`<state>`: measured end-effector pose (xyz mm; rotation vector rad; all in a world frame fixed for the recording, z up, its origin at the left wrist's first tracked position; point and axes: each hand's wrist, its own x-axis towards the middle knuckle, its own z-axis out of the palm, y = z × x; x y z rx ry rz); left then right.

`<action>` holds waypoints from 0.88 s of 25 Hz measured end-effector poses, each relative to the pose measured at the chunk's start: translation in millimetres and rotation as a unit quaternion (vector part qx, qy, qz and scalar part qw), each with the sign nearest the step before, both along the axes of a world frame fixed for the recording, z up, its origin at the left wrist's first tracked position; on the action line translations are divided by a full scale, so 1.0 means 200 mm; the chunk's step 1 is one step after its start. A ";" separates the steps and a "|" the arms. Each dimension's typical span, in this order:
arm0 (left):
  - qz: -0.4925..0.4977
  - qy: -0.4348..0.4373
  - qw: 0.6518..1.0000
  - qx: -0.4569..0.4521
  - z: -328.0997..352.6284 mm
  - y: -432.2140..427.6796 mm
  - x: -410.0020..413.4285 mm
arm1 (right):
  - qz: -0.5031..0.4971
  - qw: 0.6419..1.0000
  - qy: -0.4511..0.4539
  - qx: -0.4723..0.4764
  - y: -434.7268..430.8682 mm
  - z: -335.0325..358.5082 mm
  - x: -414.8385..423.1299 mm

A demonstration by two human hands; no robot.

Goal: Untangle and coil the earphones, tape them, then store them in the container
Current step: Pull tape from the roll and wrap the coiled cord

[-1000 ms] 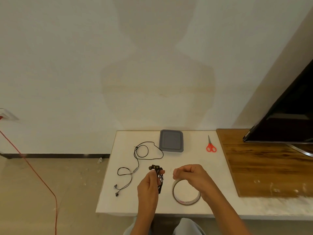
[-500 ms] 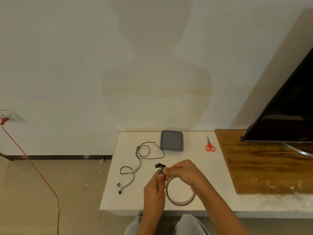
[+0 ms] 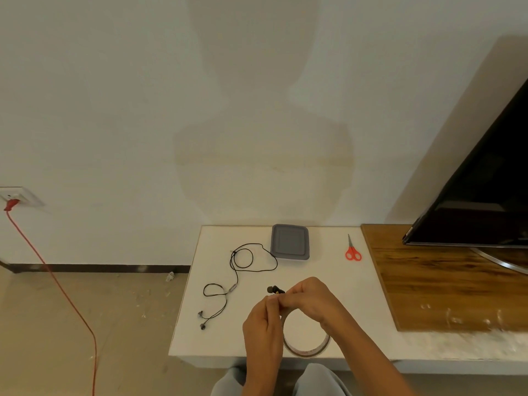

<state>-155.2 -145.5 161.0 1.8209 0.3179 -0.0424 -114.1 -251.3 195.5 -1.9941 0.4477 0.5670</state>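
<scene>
My left hand [image 3: 261, 324] and my right hand [image 3: 310, 298] meet above the front of the white table [image 3: 328, 278], both pinching a small coiled set of black earphones [image 3: 275, 290]; only its earbud end sticks out between my fingers. A roll of clear tape [image 3: 307, 348] lies flat on the table just under my hands. A second pair of black earphones [image 3: 237, 270] lies loose and uncoiled on the table to the left. The grey container [image 3: 290, 242], lid on, sits at the back of the table.
Red-handled scissors [image 3: 353, 251] lie at the back right of the table. A wooden board [image 3: 445, 284] adjoins the table on the right and bears a black TV screen [image 3: 485, 201]. A red cable [image 3: 57, 284] runs from a wall socket [image 3: 17, 195] down over the floor.
My hands have come together: the right hand moved left from above the tape roll onto the coiled earphones in my left hand. The coil, plainly visible before, is now mostly hidden by my fingers.
</scene>
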 end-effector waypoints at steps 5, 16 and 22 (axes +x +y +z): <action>0.067 0.051 0.996 -0.005 -0.01 -0.01 0.00 | -0.012 0.999 -0.031 0.021 0.03 -0.05 -0.06; 0.117 0.111 0.966 -0.202 0.03 -0.04 -0.02 | -0.068 0.994 -0.041 0.080 0.05 -0.05 -0.14; 0.040 0.099 0.965 -0.240 0.04 0.03 -0.02 | -0.033 0.995 -0.044 0.079 0.00 -0.04 -0.09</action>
